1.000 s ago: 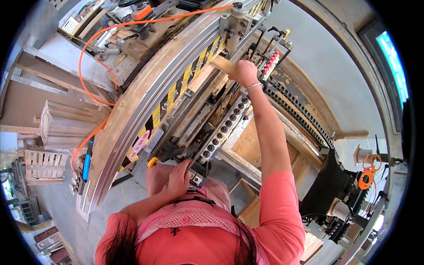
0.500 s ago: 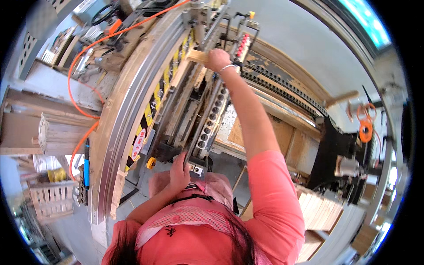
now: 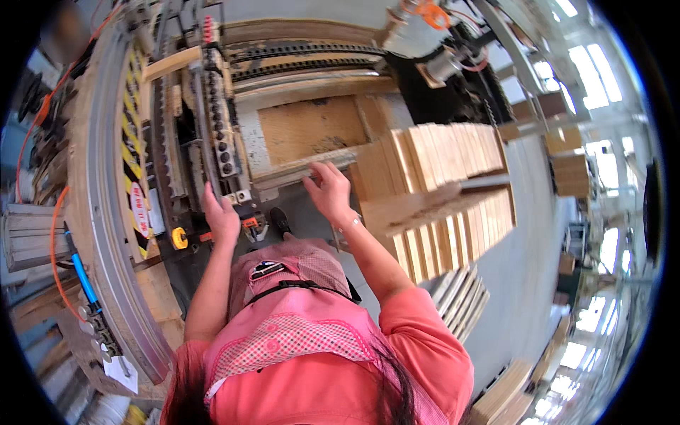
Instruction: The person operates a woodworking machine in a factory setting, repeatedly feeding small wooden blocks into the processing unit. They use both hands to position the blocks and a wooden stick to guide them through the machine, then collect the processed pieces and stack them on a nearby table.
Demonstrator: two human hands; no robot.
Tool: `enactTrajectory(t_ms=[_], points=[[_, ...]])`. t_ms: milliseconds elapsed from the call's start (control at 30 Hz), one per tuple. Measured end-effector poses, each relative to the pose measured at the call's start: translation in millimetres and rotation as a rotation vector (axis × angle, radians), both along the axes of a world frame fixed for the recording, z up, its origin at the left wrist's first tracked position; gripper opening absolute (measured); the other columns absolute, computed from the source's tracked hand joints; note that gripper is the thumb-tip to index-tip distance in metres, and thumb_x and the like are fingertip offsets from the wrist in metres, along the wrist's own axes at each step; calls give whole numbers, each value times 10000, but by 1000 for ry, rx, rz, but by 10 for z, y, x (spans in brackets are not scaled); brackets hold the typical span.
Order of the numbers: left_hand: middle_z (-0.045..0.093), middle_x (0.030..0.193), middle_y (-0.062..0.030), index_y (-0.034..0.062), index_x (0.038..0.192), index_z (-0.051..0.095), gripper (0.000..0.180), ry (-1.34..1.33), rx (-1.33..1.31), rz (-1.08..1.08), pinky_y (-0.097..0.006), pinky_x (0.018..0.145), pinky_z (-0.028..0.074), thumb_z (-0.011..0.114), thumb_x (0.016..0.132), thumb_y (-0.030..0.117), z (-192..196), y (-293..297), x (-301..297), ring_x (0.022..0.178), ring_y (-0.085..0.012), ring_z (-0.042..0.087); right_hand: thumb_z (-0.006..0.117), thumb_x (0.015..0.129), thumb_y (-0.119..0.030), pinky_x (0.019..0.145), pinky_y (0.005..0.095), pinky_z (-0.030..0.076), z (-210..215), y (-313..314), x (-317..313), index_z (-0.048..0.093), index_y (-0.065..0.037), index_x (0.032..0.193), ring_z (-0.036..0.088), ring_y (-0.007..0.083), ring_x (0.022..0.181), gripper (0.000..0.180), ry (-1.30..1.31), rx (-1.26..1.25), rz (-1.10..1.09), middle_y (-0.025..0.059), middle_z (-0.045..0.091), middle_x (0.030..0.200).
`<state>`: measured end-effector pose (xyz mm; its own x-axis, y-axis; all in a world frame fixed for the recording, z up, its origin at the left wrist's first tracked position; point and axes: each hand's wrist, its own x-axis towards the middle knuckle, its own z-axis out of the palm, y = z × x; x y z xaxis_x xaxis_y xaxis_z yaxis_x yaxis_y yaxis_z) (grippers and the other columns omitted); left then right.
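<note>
That long machine over there carries a short wooden bar, lying crosswise near its far end (like a little bridge)

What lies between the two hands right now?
In the head view, between left hand and right hand: a silver block, an orange part, a dark shoe and grey floor.

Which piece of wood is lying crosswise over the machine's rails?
The wooden strip at the far end, near the red knobs. It lies across the rails, while the boards at your right stand side by side.
</note>
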<state>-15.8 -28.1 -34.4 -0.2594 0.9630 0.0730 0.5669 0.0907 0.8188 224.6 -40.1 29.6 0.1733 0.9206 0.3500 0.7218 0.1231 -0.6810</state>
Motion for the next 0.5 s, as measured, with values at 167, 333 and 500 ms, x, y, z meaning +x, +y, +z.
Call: enactTrajectory(t_ms=[167,333,500], points=[[426,1296,-227,-17,1321,341,511,-29,34,-53,-401,1033,292,457,825,22,-68,22,-17,1217,-374,394,667,732,-116,630,377,484,-164,-1499,1053,615,-88,890,602,280,734,169,-310,-146,-451,104,594,810],[405,1329,-209,-6,1339,320,524,12,3,-55,-387,1037,291,451,831,6,-65,40,-34,1246,-353,373,698,708,-156,717,397,484,-79,-2383,1969,606,-72,964,593,291,864,285,-551,-321,-851,117,588,931],[409,1330,-208,5,1342,322,530,-15,-20,-50,-381,1037,292,450,828,3,7,34,16,1243,-349,382,710,662,-186,813,401,483,9,-2681,2643,563,-40,1065,560,334,973,453,-573,-612,-1039,168,540,1043]])
